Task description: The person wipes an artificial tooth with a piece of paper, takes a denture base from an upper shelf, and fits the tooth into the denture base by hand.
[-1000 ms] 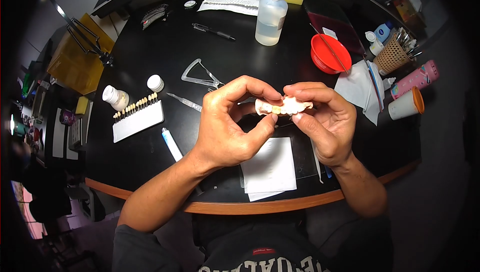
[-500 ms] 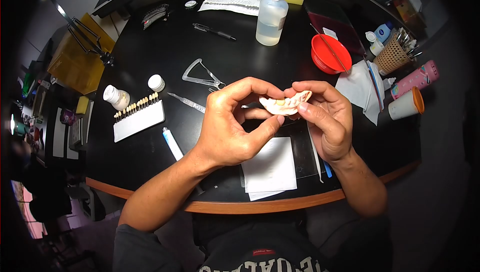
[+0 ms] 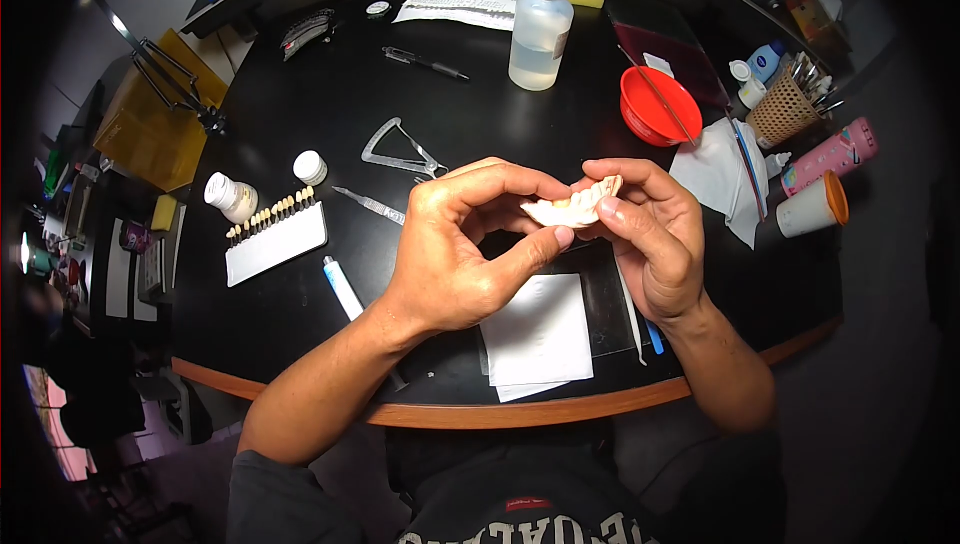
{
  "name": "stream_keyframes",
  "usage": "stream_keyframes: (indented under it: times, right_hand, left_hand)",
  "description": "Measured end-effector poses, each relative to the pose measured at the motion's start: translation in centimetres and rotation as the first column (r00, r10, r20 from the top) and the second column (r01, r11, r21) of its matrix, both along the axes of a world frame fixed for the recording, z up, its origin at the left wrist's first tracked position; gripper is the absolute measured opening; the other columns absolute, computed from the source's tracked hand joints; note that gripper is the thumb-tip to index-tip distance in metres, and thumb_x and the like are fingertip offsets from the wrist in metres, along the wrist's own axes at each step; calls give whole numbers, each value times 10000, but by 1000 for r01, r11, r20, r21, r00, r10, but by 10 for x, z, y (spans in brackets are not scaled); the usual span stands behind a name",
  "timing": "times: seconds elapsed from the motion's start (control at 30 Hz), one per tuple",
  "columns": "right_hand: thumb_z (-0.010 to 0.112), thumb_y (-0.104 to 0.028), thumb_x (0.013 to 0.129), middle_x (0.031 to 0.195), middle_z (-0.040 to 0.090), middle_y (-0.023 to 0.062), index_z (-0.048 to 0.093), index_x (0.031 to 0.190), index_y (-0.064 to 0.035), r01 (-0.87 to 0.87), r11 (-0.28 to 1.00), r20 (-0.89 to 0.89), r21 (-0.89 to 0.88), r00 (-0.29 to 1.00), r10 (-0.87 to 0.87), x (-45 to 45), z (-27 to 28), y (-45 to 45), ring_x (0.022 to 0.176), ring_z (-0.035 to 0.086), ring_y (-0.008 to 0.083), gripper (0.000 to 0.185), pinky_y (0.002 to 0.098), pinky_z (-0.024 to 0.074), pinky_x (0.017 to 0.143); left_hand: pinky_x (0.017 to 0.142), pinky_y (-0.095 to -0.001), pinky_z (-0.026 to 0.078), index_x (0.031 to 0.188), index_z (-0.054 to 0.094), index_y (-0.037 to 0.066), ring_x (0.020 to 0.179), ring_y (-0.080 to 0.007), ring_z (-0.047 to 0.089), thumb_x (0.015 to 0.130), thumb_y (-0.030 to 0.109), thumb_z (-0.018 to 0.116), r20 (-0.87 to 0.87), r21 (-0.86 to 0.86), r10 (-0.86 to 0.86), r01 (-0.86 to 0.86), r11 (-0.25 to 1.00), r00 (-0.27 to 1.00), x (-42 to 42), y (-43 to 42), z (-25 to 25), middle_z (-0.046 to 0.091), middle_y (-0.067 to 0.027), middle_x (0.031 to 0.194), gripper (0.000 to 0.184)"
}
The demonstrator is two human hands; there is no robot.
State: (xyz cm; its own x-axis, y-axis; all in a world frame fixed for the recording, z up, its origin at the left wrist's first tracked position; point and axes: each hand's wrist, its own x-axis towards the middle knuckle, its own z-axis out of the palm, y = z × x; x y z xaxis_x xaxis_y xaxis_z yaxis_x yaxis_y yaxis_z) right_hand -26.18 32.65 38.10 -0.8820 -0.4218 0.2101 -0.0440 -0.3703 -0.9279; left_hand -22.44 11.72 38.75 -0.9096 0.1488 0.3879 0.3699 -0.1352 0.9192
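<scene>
A pale dental cast [image 3: 568, 212] with a row of teeth is held up over the desk between both hands. My left hand [image 3: 470, 244] pinches its left end, with the thumb below and the fingers along the back. My right hand [image 3: 655, 239] grips the right end, its thumb on the front and its index finger curled over the top. Fingers cover both ends of the cast. Beneath the hands lies a white paper pad [image 3: 540, 332]. Just beyond my left hand are a metal caliper [image 3: 405, 151] and a pointed instrument [image 3: 370, 206].
On the left stand a tooth shade guide [image 3: 278, 239], two white jars [image 3: 230, 196] and a tube [image 3: 343, 289]. Farther back are a pen [image 3: 425, 63] and a clear liquid bottle [image 3: 540, 41]. To the right sit a red bowl [image 3: 648, 116], tissue [image 3: 722, 169], a brush basket [image 3: 785, 116] and an orange-lidded cup [image 3: 808, 208].
The cast has tilted slightly between my fingers, so its tooth row now faces the camera less. Both hands keep their hold and stay almost in place.
</scene>
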Motion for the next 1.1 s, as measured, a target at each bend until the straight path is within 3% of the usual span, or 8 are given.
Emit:
stream_keyframes:
  times: [1.1]
  right_hand:
    - [603,-5,994,1165,700,189,601,1296,81,-15,999,1,-29,1000,15,-1,-1,1,1080,694,189,315,318,573,969]
  left_hand:
    - [815,-285,560,1144,694,-52,918,-139,701,877,5,813,-17,-112,31,-32,993,999,0,-2,1,720,-107,1042,297]
